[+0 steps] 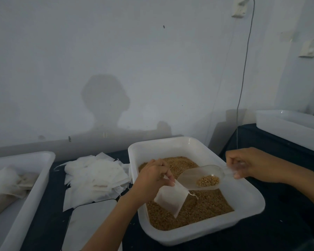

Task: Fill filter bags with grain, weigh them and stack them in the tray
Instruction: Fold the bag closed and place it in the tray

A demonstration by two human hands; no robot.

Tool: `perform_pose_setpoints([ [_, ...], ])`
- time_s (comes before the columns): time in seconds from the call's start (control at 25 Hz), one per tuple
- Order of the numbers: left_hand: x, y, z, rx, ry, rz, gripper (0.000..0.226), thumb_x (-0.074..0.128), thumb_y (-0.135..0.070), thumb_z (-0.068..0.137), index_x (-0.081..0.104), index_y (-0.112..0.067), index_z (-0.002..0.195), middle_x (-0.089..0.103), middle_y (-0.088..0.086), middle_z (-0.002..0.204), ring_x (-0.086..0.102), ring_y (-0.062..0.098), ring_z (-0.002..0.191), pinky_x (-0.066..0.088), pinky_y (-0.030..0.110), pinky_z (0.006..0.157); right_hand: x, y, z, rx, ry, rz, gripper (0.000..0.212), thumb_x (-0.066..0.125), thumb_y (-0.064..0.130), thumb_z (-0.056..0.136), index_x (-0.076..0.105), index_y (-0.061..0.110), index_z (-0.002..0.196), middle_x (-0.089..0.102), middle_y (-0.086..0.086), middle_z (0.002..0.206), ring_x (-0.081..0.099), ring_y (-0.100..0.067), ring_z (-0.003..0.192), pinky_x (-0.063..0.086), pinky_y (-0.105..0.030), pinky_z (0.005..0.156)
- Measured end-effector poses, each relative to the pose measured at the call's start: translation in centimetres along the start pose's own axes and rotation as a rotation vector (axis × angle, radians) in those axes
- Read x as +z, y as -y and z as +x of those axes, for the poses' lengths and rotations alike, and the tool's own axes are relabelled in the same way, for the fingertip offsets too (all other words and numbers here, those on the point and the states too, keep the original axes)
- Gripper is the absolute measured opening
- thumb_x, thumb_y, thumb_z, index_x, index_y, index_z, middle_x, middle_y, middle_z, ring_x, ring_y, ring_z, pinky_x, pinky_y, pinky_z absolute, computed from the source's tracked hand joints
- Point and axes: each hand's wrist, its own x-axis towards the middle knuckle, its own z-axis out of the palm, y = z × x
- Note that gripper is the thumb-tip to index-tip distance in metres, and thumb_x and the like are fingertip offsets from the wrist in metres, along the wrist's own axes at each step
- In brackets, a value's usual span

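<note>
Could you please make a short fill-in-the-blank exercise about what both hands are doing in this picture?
1. The right hand holds a clear ____ with some grain in it.
2. The left hand pinches a white filter ____ by its top.
3. Both hands are above the tub filled with ____.

Missing words: scoop; bag; grain

Golden-brown grain point(190, 211) in a white tub point(250, 198); same grain in a clear plastic scoop point(203, 176). Translucent white filter bag point(171, 198). At nine o'clock, white empty bags point(96, 176), white tray point(33, 192). Dark tablecloth point(286, 223), pale grey-blue wall point(152, 60).
</note>
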Motion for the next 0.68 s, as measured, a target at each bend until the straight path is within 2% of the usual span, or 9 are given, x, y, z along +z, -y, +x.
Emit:
perform_pose_setpoints([
  [0.16, 0.0, 0.0, -0.4, 0.014, 0.032, -0.026, 0.005, 0.076, -0.020, 0.075, 0.073, -0.020, 0.079, 0.057, -0.011, 0.096, 0.043, 0.005, 0.094, 0.035, 0.021, 0.087, -0.6, 2.2, 0.6, -0.007, -0.034, -0.282, 0.022, 0.069, 0.021, 0.083, 0.049, 0.027, 0.080, 0.059, 0.012, 0.087, 0.055, -0.002, 0.085, 0.043, -0.021, 0.069],
  [0.4, -0.1, -0.2, -0.7, -0.040, 0.084, -0.089, 0.008, 0.076, -0.018, 0.076, 0.070, -0.022, 0.077, 0.060, -0.007, 0.101, 0.053, 0.007, 0.098, 0.043, 0.031, 0.093, -1.6, 4.0, 1.4, -0.037, -0.046, -0.384, 0.021, 0.068, 0.019, 0.084, 0.050, 0.028, 0.083, 0.060, 0.013, 0.093, 0.057, -0.006, 0.091, 0.045, -0.026, 0.073],
  [0.52, -0.1, -0.1, -0.8, -0.079, 0.100, -0.177, 0.021, 0.075, -0.015, 0.078, 0.064, -0.031, 0.071, 0.063, -0.003, 0.098, 0.058, 0.014, 0.095, 0.047, 0.039, 0.090, -1.4, 3.5, 1.7, -0.037, -0.022, -0.315, 0.021, 0.072, 0.019, 0.082, 0.052, 0.026, 0.083, 0.060, 0.014, 0.091, 0.058, -0.005, 0.089, 0.045, -0.024, 0.072],
  [0.6, -0.1, -0.1, -1.0, -0.094, 0.089, -0.237, 0.028, 0.073, -0.012, 0.079, 0.062, -0.035, 0.067, 0.067, 0.000, 0.093, 0.060, 0.023, 0.089, 0.049, 0.045, 0.086, -0.9, 2.7, 1.8, -0.026, 0.031, -0.173, 0.021, 0.074, 0.016, 0.080, 0.054, 0.024, 0.081, 0.061, 0.010, 0.088, 0.058, -0.006, 0.087, 0.045, -0.024, 0.072],
  [0.68, -0.3, 0.2, -1.2, -0.115, 0.081, -0.272, 0.033, 0.071, -0.011, 0.080, 0.061, -0.038, 0.066, 0.070, -0.001, 0.090, 0.063, 0.026, 0.088, 0.051, 0.047, 0.085, -0.2, 2.0, 1.6, -0.006, 0.069, -0.061, 0.020, 0.074, 0.013, 0.079, 0.056, 0.022, 0.079, 0.062, 0.008, 0.086, 0.059, -0.006, 0.085, 0.047, -0.024, 0.075],
])
